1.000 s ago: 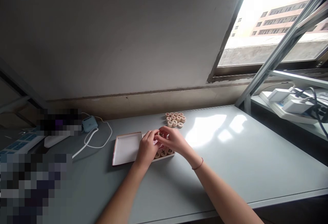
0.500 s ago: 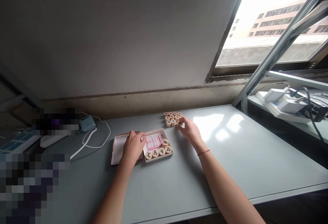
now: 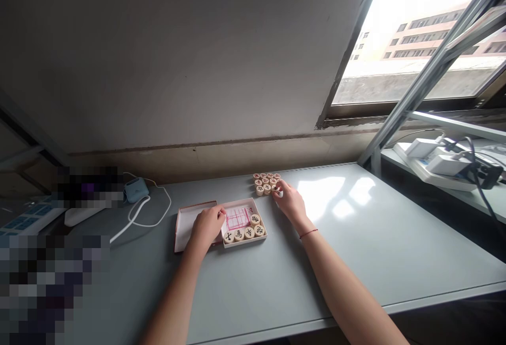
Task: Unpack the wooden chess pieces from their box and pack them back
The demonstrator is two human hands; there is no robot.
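My right hand [image 3: 290,205] pinches a xiangqi piece [image 3: 275,188] at the front right corner of a cluster of round wooden pieces [image 3: 265,181] on the desk. The fingers partly cover that piece. My left hand [image 3: 206,226] is closed, its fingertips at the left wall of a shallow white box [image 3: 245,243]. Inside the box several black-marked pieces [image 3: 249,233] lie along the front and right side. A pink grid is drawn on its bottom. The open lid [image 3: 186,224] lies left of the box, partly hidden by my left hand.
All this lies on a grey desk [image 3: 253,287] against a wall. At the left are a blue device [image 3: 136,190] with a white cable and a power strip [image 3: 29,216]. On the right, chargers and cables [image 3: 450,163] sit on a shelf beside a metal frame.
My right hand has shifted slightly, setting its piece against the front row of the cluster. My left hand stays at the box's left edge, and the lid sits slightly further right.
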